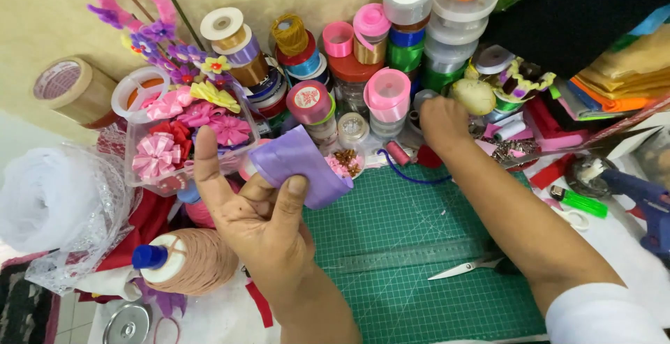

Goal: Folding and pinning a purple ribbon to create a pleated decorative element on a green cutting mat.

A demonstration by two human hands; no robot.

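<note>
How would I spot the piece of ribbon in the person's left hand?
Start at the green cutting mat. At its upper left corner the left hand is raised, pinching a lilac ribbon piece between thumb and fingers. Unlike the ribbon spools behind it, it is a loose, flat, wide strip.

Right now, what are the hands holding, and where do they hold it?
The left hand pinches a purple ribbon piece at its lower edge, between thumb and fingers. The right hand reaches among the ribbon spools; whether it holds anything cannot be told.

Beige wall behind; pale tiled floor lower left; even, bright light.
</note>
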